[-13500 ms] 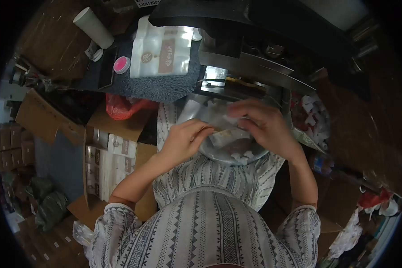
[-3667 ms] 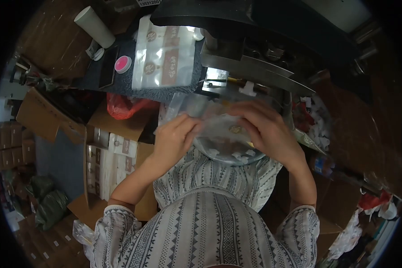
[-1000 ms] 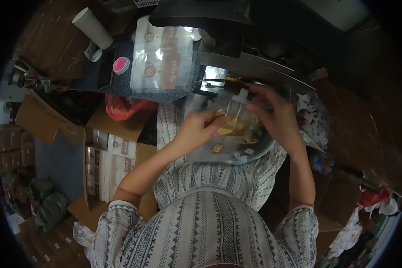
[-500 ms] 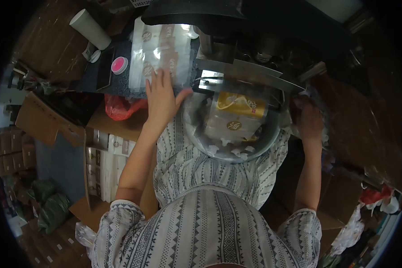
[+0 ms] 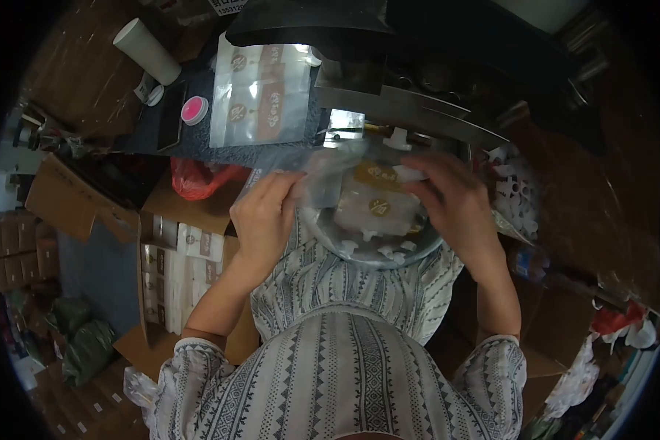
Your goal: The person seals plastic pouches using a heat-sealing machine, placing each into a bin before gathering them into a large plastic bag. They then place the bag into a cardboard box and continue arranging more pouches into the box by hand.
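My left hand (image 5: pixel 265 220) is closed on the edge of a translucent plastic pouch (image 5: pixel 323 176), blurred by motion, held over the left side of a round metal basin (image 5: pixel 367 260) on my lap. Pinched in the fingers of my right hand (image 5: pixel 455 205) is a small white plastic spout (image 5: pixel 409 174), partly hidden. Another white spout (image 5: pixel 397 139) shows upright at the machine's edge, just beyond the basin. Inside the basin lie printed pouches (image 5: pixel 378 207) with gold and brown markings and several loose white spouts (image 5: pixel 394 255).
A stack of printed pouches (image 5: pixel 260 99) lies on the dark mat to the left, beside a pink-topped round tub (image 5: pixel 194 110), a phone (image 5: pixel 172 114) and a white cup (image 5: pixel 147 51). Dark machinery (image 5: pixel 315 26) overhangs the basin. White spouts fill a bag (image 5: pixel 517 194) at right.
My left hand has come off the stack and moved down and right with a pouch. From the bag at right, my right hand has moved left over the basin with a spout.
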